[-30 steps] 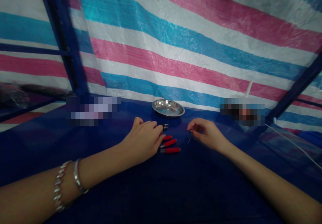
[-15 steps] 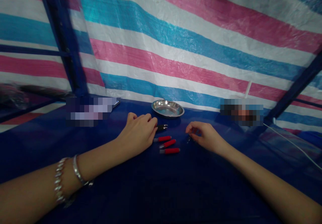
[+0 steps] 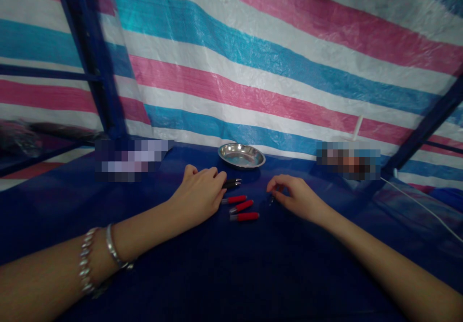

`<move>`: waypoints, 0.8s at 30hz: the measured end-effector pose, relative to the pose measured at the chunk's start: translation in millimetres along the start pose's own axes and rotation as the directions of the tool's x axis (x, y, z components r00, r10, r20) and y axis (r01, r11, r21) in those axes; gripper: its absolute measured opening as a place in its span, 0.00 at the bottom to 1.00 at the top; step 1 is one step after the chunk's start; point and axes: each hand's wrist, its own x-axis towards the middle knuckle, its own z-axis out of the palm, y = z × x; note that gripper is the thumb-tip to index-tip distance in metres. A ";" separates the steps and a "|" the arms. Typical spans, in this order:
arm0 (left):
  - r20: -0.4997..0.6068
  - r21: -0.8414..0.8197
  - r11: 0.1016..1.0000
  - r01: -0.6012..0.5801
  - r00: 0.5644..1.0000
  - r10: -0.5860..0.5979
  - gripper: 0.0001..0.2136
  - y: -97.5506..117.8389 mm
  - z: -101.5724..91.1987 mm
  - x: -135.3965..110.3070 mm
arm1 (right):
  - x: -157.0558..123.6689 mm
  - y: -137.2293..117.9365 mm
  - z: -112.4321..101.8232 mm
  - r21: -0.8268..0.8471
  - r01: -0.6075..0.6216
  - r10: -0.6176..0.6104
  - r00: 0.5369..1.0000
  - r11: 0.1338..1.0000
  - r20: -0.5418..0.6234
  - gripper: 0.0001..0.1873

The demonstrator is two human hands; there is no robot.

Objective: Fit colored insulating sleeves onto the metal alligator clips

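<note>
My left hand [image 3: 200, 194] rests on the dark blue table cover [image 3: 231, 264] with its fingers curled round a small black clip [image 3: 232, 183]. Just to its right lie three red-handled clips [image 3: 240, 207] in a row. My right hand [image 3: 294, 195] is further right, its thumb and forefinger pinched on a tiny dark piece [image 3: 272, 198] that I cannot make out. A shallow metal dish [image 3: 241, 155] sits behind both hands, near the back of the table.
A striped pink, blue and white tarp [image 3: 275, 61] hangs behind the table. Dark blue frame bars [image 3: 90, 57] stand at left and right. A white cable [image 3: 423, 206] runs along the right side. Two blurred patches lie at the back.
My left hand has drawn back slightly to the left, uncovering the red-handled clips and more of the black clip. My right hand has barely shifted.
</note>
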 end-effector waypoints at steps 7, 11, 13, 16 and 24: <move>0.005 -0.005 1.000 -0.001 1.000 0.001 0.06 1.1 0.7 0.7 | 0.1 -2.9 -1.1 0.008 0.005 -0.005 1.000 1.000 -0.012 0.10; 0.023 -0.004 1.000 0.000 1.000 0.000 0.05 -0.1 0.9 0.6 | 0.1 -4.4 -1.1 0.007 -0.003 0.004 1.000 1.000 -0.015 0.09; 0.024 -0.001 1.000 -0.006 1.000 0.006 0.05 -1.1 1.6 0.3 | -0.1 -4.8 -0.8 0.003 -0.002 0.002 1.000 1.000 -0.014 0.09; 0.020 0.016 1.000 -0.006 1.000 0.006 0.06 -2.1 2.6 0.2 | -0.7 -5.8 -0.6 0.001 -0.006 0.006 1.000 1.000 -0.009 0.10; 0.050 0.036 0.999 -0.005 0.999 0.003 0.07 -0.7 0.9 0.5 | -1.9 -10.4 -1.6 0.010 0.012 -0.012 1.000 1.000 -0.006 0.10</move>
